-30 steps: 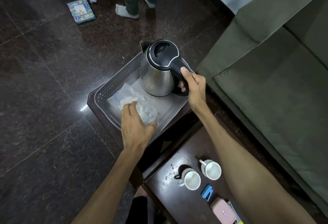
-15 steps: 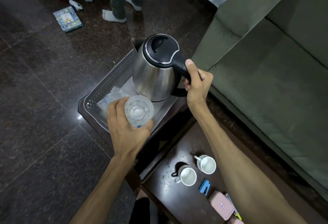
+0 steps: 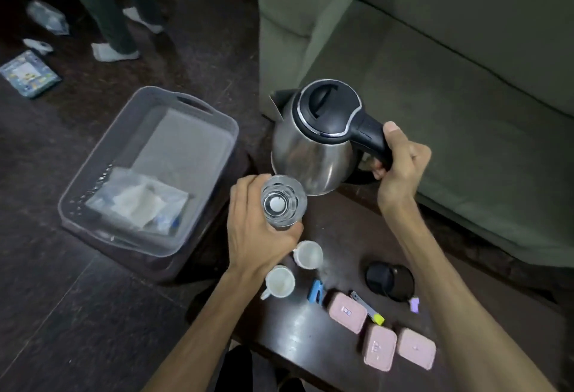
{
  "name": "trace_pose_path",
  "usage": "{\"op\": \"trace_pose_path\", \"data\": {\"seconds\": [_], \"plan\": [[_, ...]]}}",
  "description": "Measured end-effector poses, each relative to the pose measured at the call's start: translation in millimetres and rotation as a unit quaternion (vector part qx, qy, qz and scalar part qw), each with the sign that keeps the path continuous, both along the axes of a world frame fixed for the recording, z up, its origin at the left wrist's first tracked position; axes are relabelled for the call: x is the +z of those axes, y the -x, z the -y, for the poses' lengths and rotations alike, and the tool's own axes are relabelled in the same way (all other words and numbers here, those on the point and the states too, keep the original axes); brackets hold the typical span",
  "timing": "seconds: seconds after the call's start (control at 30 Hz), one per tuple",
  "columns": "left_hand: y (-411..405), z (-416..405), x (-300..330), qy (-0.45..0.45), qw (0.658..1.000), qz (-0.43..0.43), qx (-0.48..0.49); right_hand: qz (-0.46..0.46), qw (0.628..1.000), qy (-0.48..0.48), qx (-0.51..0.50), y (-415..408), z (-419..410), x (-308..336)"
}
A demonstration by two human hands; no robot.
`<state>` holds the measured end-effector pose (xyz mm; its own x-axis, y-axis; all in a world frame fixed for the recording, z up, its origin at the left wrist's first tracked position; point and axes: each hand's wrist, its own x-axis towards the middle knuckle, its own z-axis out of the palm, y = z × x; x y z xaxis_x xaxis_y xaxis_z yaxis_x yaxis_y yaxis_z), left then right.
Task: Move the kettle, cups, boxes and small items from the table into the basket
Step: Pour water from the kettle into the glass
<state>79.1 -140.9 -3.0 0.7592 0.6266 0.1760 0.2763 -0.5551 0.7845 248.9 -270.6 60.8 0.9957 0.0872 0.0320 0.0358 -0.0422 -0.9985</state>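
Observation:
My right hand (image 3: 400, 168) grips the black handle of a steel kettle (image 3: 310, 149), held in the air over the far end of the dark table (image 3: 335, 255). A clear glass (image 3: 284, 203) is gripped upright in my left hand (image 3: 257, 233), just left of the kettle. The clear plastic basket (image 3: 93, 180) stands to the left with a plastic packet (image 3: 136, 202) inside. On the table lie two white cups (image 3: 307, 254) (image 3: 279, 281), three pink boxes (image 3: 347, 313) (image 3: 379, 349) (image 3: 416, 348), a blue clip (image 3: 316, 291), a black kettle base (image 3: 389, 279), a purple item (image 3: 414, 304) and a small tool with a yellow end (image 3: 368, 307).
A green sofa (image 3: 435, 65) runs along the right side, close to the table. A person's legs in socks (image 3: 115, 50) stand on the dark tiled floor at the top left. A printed packet (image 3: 29, 74) and other small packets lie on the floor there.
Both hands have come out of the basket to the right: the kettle and the glass, which were over the basket, now hang above the table's far end.

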Motion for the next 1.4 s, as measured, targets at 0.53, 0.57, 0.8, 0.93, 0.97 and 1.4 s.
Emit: {"op": "trace_pose_path", "data": {"seconds": [0.53,0.57,0.8,0.93,0.97,1.4], "plan": [[-83,142,-91,-0.012,0.978,-0.143,-0.149,0.016,0.968,0.252,-0.009,-29,252,-34],[-85,145,-97,-0.012,0.977,-0.149,-0.150,0.018,0.963,0.270,0.005,-28,257,-36],[-95,152,-127,0.000,0.971,-0.181,-0.153,0.055,0.898,0.424,0.105,-29,254,-41],[-93,150,-132,-0.003,0.967,-0.193,-0.167,0.075,0.844,0.512,0.138,-26,239,-49],[-92,149,-133,-0.002,0.966,-0.196,-0.168,0.075,0.835,0.527,0.139,-26,235,-51],[-84,138,-141,0.004,0.959,-0.209,-0.193,0.083,0.781,0.610,0.110,-27,202,-65]]}}
